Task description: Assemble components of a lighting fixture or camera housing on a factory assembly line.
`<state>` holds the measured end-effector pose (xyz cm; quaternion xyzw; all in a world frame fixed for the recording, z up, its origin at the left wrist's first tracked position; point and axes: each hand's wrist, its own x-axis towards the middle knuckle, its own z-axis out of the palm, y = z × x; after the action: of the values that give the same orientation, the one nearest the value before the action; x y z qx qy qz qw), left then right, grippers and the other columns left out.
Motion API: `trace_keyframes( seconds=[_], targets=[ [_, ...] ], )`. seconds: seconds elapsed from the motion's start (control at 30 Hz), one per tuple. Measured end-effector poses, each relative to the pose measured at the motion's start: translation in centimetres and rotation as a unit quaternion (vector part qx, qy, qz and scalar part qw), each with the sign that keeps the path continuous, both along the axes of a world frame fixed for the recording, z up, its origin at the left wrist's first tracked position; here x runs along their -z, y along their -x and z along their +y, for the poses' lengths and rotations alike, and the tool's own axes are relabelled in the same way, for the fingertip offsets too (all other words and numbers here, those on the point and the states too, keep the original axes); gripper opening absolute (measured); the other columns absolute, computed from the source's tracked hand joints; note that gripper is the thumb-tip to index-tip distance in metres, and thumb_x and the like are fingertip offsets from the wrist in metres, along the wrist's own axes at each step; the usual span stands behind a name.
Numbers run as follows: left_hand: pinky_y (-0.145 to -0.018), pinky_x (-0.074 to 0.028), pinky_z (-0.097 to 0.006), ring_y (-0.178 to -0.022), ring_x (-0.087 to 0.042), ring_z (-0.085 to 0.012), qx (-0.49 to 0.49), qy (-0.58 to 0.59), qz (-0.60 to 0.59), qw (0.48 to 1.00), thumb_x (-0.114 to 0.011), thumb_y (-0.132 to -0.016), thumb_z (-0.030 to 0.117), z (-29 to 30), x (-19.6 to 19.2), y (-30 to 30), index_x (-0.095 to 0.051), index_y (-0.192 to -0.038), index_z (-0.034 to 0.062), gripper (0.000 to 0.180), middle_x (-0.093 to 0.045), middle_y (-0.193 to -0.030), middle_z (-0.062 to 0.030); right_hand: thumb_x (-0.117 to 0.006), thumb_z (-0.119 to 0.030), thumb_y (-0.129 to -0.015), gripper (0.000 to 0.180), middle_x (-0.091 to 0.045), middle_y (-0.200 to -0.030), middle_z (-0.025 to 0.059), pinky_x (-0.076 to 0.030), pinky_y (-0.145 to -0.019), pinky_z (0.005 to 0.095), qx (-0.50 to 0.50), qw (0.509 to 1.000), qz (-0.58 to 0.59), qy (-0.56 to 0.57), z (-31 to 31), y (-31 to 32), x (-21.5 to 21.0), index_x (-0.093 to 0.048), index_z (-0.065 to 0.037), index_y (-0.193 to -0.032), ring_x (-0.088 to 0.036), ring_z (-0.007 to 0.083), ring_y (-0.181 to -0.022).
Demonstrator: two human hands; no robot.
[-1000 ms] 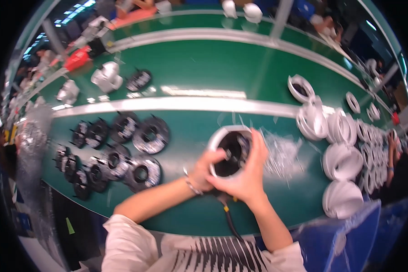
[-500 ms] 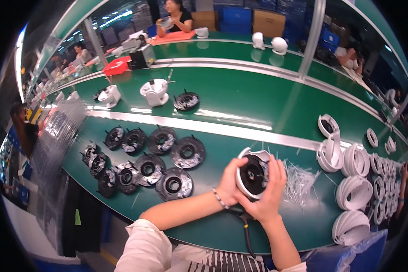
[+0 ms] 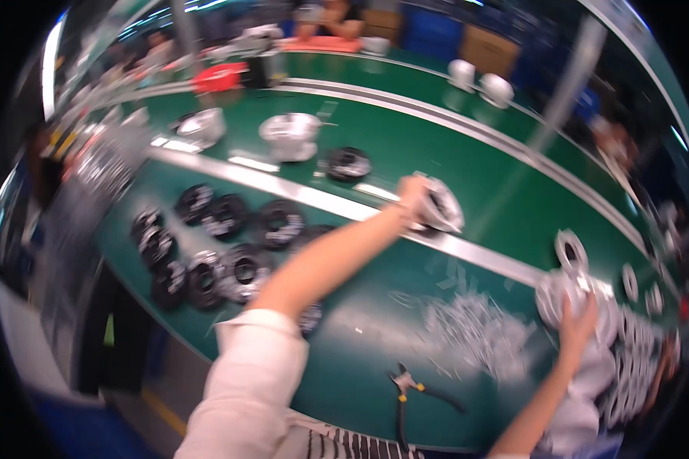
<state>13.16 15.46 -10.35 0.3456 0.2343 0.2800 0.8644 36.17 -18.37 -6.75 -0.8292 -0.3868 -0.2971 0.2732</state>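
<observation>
My left hand [image 3: 413, 200] is closed on a white round housing [image 3: 450, 208] with a dark inside, held tilted over the metal rail and the green belt beyond it. My right hand [image 3: 578, 321] is at the stacked white rings [image 3: 550, 294] on the right, fingers stretched and apart against them; blur hides whether it grips one. Cutting pliers [image 3: 404, 386] with black handles lie spread on the near table. Between the hands is a heap of clear plastic strips [image 3: 475, 333].
Several black discs with wiring [image 3: 245, 268] lie on the left of the table, partly behind my left forearm. On the belt stand white housings [image 3: 291, 136] and a black disc [image 3: 347, 163]. A red tray [image 3: 220, 77] sits farther back. Other people work across the line.
My hands have separated. The left carried the white housing away toward the belt; the right let go of it and moved right to the white rings. The pliers and strips are now uncovered.
</observation>
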Motion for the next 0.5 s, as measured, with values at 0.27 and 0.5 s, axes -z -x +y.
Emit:
trace_keyframes(
  seconds=[0.27,0.5],
  targets=[
    [-0.069,-0.048,-0.038,-0.083,-0.059,-0.0339,-0.158,-0.26,0.264,0.915,-0.053,-0.077,0.026,5.5,4.7,-5.8,-0.056,-0.098,-0.0013,0.035,-0.059,-0.093,-0.0215,-0.055,-0.015,-0.081,0.021,-0.06,-0.078,0.0132,-0.046,-0.065,0.0281,-0.133,0.984,0.12,-0.021,0.5,-5.2,6.4,-0.056,0.005,-0.088,-0.058,0.0207,-0.071],
    [-0.078,-0.043,-0.04,-0.093,-0.049,-0.0292,-0.22,-0.651,0.475,0.549,-0.057,-0.075,0.022,8.2,-1.6,0.0,-0.056,-0.087,0.0035,0.023,-0.051,-0.094,-0.015,-0.061,-0.015,-0.077,0.016,-0.061,-0.073,0.0159,-0.048,-0.055,0.0281,-0.063,0.994,-0.066,-0.054,1.9,4.2,-2.4,-0.061,0.001,-0.077,-0.059,0.0265,-0.063]
  ],
)
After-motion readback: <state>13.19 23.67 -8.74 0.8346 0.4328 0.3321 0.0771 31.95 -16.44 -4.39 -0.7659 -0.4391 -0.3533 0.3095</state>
